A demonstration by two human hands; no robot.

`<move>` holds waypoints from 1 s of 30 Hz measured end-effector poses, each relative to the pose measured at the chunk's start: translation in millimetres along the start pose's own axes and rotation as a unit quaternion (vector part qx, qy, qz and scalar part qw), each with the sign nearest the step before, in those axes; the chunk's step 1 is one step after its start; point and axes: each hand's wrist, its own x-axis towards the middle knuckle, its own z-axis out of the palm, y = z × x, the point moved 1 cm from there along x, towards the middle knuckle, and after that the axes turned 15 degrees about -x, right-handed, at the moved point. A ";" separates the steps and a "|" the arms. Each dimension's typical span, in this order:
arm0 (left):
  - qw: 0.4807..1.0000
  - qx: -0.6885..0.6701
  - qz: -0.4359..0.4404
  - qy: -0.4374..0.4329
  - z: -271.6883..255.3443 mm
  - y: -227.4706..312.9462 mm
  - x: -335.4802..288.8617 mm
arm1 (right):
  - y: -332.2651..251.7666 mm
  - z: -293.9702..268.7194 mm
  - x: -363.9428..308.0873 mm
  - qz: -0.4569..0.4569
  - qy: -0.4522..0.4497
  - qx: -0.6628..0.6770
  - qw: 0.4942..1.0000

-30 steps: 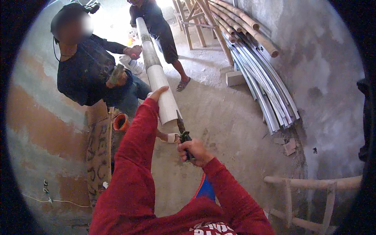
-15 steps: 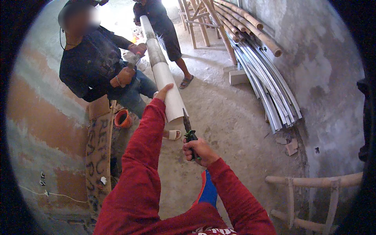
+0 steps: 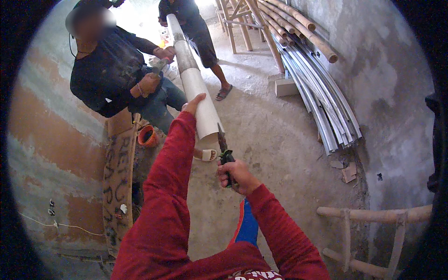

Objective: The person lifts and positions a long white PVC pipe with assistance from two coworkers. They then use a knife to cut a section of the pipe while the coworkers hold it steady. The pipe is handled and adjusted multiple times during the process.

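A long pipe (image 3: 200, 100), white at both ends with a dirty grey stretch between, slopes from the far back toward me. My left hand (image 3: 193, 104) is closed around its near white section, partly hidden by the pipe. My right hand (image 3: 237, 176) grips the black and green handle of a bladed tool (image 3: 222, 140). Its dark, tapering blade points up beside the right edge of the pipe's near end. Whether the blade is a saw's or a knife's cannot be made out. At the left a co-worker (image 3: 116, 70) holds a tool with a red part beside the pipe.
Another person (image 3: 189, 28) stands at the pipe's far end. Bamboo poles (image 3: 298, 25) and silver metal profiles (image 3: 322, 98) lie along the right wall. A bamboo ladder-like frame (image 3: 373, 214) is at lower right. An orange bucket (image 3: 148, 136) stands near a wooden board (image 3: 120, 186).
My right hand and the bladed tool have shifted slightly toward me. The pipe's near end has risen a little in view. My left hand keeps its grip; the co-worker's hands have moved slightly.
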 end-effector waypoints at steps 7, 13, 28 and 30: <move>1.000 -0.013 0.006 -0.018 10.5 2.6 -14.6 | 0.3 -3.3 -3.4 -0.024 -0.021 -0.004 0.999; 0.999 0.002 0.023 -0.022 13.3 2.9 -16.4 | 4.0 -7.4 -2.2 -0.018 -0.020 -0.007 1.000; 0.999 -0.034 -0.004 -0.027 5.9 -12.2 -1.6 | 6.3 -4.2 -10.1 -0.014 0.020 -0.006 1.000; 0.998 -0.048 -0.013 -0.030 5.7 -14.3 -0.1 | 7.5 -3.8 -11.5 -0.003 0.013 -0.020 1.000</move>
